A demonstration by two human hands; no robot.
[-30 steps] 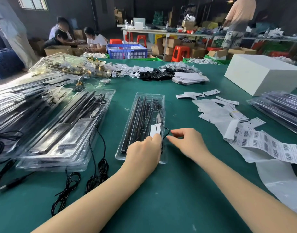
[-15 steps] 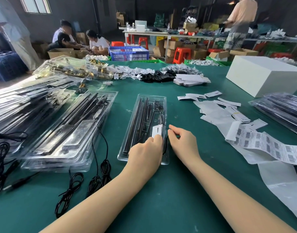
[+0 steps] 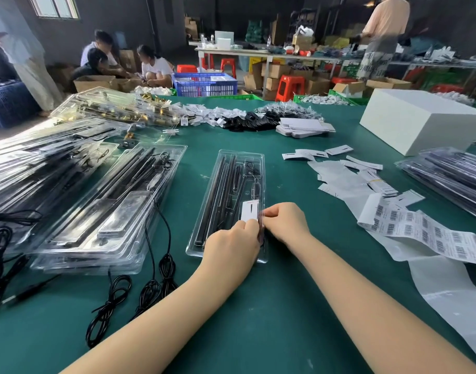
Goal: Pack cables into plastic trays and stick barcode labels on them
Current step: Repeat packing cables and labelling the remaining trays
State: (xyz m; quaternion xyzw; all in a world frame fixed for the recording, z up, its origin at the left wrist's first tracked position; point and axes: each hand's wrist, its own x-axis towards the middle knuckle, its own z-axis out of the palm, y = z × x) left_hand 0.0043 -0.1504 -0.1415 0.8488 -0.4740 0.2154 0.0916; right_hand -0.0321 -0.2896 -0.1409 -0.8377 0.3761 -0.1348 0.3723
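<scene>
A clear plastic tray (image 3: 226,171) holding black rods and a thin cable lies lengthwise on the green table in front of me. A small white label (image 3: 249,210) sits on the tray's near right part. My left hand (image 3: 231,248) rests on the tray's near end, its fingertips at the label's lower edge. My right hand (image 3: 285,222) has curled fingers at the tray's right rim beside the label. A strip of barcode labels (image 3: 425,230) lies to the right.
Stacks of filled clear trays (image 3: 102,206) lie at the left, with coiled black cables (image 3: 150,290) beside them. More trays (image 3: 452,176) and a white box (image 3: 417,120) are at the right. Loose paper tags and backing sheets (image 3: 339,174) are scattered. People work in the background.
My right hand has moved left from the table onto the tray's right rim beside the label. My left hand has stayed on the tray's near end.
</scene>
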